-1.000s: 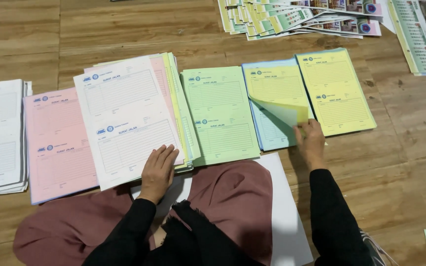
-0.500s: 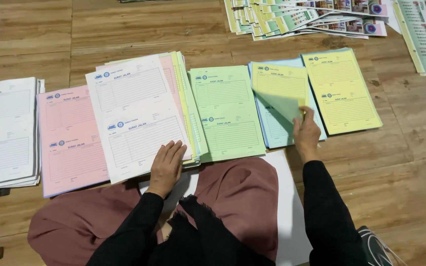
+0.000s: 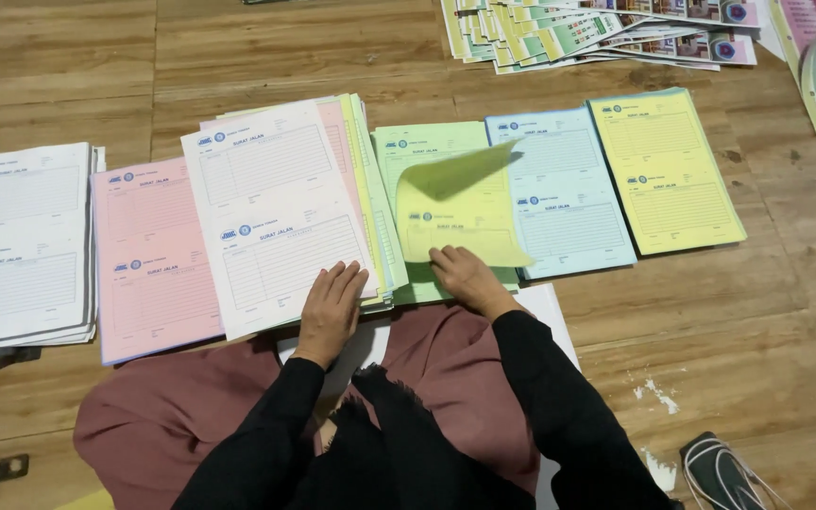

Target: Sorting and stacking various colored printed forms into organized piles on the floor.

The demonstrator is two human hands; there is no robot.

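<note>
1. Even, fairly bright indoor light from above; soft glare on the wooden floor (image 3: pixel 729 312).
2. The lifted yellow sheet (image 3: pixel 460 212) is motion-blurred; it casts a faint shadow.
3. Edges slightly curved.

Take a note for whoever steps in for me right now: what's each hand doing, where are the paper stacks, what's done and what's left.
Left hand rests flat on the collated pile, white form on top.
Right hand holds a yellow sheet over the green stack, near the pile.
Blue stack and yellow stack lie to the right; pink stack and white stack to the left.
Done: yellow sheet picked.
Left: lay it on the pile.
</note>
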